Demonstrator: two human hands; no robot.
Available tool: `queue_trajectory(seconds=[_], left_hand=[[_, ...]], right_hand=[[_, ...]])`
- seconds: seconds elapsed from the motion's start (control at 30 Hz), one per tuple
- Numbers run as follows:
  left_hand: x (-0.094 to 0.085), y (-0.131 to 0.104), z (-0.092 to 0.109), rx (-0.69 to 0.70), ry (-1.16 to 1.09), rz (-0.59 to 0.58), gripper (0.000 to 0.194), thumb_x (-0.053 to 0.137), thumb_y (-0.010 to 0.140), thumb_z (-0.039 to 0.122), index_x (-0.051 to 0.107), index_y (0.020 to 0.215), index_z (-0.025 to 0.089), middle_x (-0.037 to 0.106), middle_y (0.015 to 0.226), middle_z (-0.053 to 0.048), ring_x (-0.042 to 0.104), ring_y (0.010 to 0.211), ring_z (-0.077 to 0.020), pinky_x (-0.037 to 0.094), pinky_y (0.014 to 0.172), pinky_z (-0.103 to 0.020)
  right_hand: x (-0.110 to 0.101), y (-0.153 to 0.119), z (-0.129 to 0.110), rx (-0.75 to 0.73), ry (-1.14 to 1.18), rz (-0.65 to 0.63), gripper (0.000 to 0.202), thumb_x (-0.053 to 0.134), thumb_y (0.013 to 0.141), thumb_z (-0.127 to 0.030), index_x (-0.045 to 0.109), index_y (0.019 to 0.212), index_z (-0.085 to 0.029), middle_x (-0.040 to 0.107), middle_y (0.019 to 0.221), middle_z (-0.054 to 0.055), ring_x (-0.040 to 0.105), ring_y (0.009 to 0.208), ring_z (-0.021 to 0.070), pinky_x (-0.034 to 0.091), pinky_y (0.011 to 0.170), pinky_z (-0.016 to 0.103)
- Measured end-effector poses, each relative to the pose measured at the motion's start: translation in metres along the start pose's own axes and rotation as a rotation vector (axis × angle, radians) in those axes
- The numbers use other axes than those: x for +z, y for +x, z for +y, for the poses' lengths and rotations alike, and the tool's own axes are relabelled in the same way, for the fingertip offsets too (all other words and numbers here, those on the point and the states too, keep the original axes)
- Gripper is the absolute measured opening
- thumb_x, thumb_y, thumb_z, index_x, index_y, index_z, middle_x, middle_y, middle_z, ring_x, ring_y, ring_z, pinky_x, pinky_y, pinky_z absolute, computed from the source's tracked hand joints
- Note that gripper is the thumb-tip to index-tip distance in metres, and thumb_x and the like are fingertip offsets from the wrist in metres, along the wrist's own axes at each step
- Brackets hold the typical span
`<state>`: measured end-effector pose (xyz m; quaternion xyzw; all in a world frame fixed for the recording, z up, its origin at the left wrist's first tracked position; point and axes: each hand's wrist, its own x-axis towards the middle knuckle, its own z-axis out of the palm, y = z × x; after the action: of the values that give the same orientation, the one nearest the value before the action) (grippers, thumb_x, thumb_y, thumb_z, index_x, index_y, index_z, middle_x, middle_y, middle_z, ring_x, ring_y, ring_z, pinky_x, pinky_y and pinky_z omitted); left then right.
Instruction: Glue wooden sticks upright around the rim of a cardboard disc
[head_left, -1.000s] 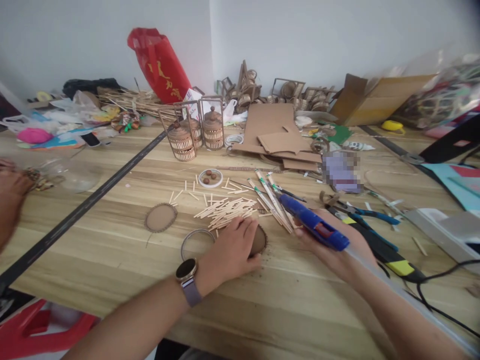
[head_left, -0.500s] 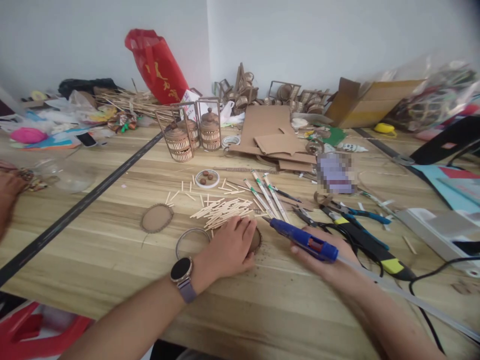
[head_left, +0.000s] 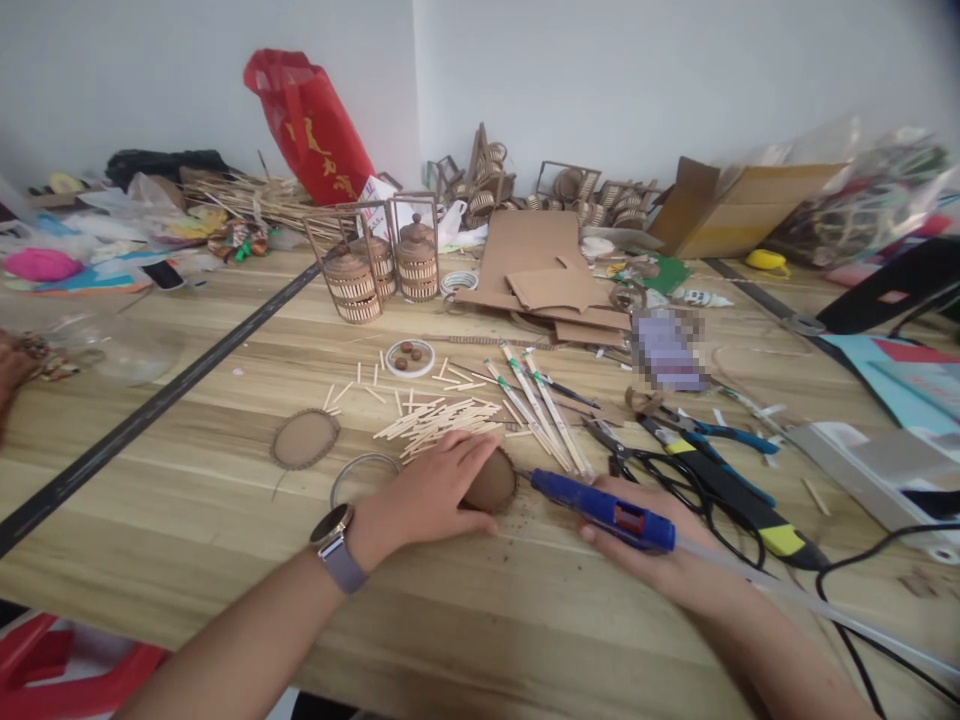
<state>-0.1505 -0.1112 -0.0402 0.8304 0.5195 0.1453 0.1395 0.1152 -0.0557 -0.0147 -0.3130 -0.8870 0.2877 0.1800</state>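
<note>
Gold Chinese characters (head_left: pixel 322 160) printed on red bag (head_left: pixel 289 85) beyond the fingers, rimmed cardboard disc (head_left: pixel 493 482) steadied by left hand (head_left: pixel 424 497), thumb spread, blue glue gun (head_left: pixel 592 506) clasped in right hand's (head_left: pixel 664 560) fingers

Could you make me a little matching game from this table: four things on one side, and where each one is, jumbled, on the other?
Things:
1. Glue gun
2. Brown balls
3. Left hand
4. Red bag

Places:
A. On a brown disc
B. At the back of the table, by the wall
C. In the right hand
D. Inside a white ring

Right pairs: 1-C, 2-D, 3-A, 4-B
</note>
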Motion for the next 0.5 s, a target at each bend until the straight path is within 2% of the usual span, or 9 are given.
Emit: queue_trajectory(seconds=[0.17,0.37,0.5], left_hand=[[-0.002,-0.002,0.0,0.011,-0.02,-0.01,0.077,0.065,0.078,0.03,0.028,0.144,0.015,0.038,0.149,-0.015,0.031,0.139,-0.0298,0.031,0.114,-0.046],[-0.004,0.003,-0.01,-0.061,-0.019,0.065,0.071,0.062,0.078,0.025,0.032,0.142,0.014,0.041,0.146,-0.015,0.034,0.137,-0.0306,0.033,0.112,-0.049],[-0.006,0.003,-0.009,-0.046,-0.048,0.08,0.072,0.064,0.077,0.025,0.032,0.142,0.017,0.044,0.144,-0.014,0.032,0.137,-0.0306,0.034,0.112,-0.05]], right_hand=[[0.005,-0.001,0.005,-0.032,0.036,-0.038,0.023,0.054,0.088,-0.038,0.056,0.072,-0.021,0.057,0.064,0.0,0.056,0.056,0.0153,0.042,0.051,0.026],[0.006,-0.001,0.002,-0.024,0.04,-0.072,0.024,0.052,0.088,-0.037,0.053,0.07,-0.021,0.056,0.062,-0.001,0.053,0.054,0.0148,0.04,0.049,0.027],[0.005,0.0,0.001,-0.01,0.046,-0.074,0.024,0.053,0.087,-0.036,0.051,0.069,-0.021,0.055,0.061,-0.001,0.052,0.054,0.014,0.04,0.049,0.026]])
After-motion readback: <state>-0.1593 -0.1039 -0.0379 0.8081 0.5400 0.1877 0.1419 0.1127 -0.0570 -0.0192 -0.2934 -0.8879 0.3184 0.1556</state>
